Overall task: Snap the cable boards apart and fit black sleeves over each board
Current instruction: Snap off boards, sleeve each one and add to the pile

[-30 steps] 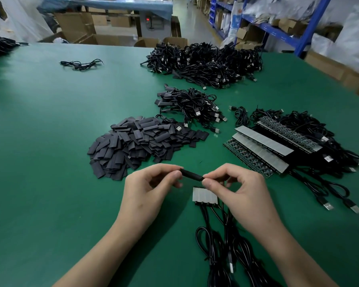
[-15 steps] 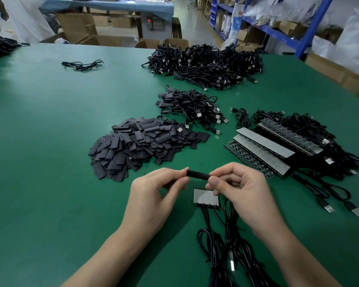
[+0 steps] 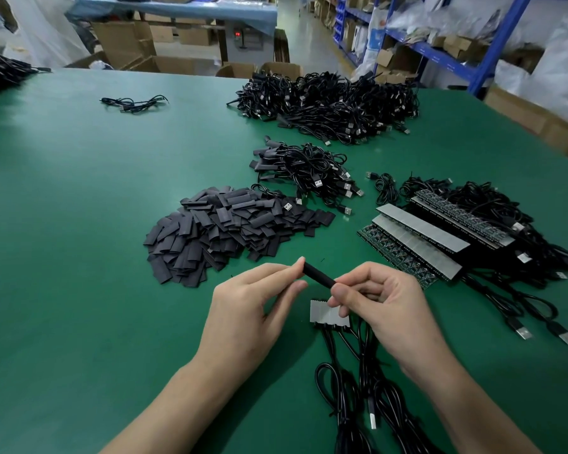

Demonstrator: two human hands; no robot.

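Head camera: a green table [image 3: 79,257] held a sleeve pile [image 3: 230,231], cable heaps [image 3: 325,106] and board strips [image 3: 417,237]; blue shelving [image 3: 440,57] stood beyond. Left hand [image 3: 243,316] and right hand [image 3: 387,309] pinched a black sleeve [image 3: 318,277] above a short board section [image 3: 325,314], more sleeve exposed than before.

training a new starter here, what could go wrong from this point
The sleeve is pinched only at its ends, by the left hand and right hand, so it might slip or kink. The cables lie close by the right wrist; a snag could drag the board strip off its spot.
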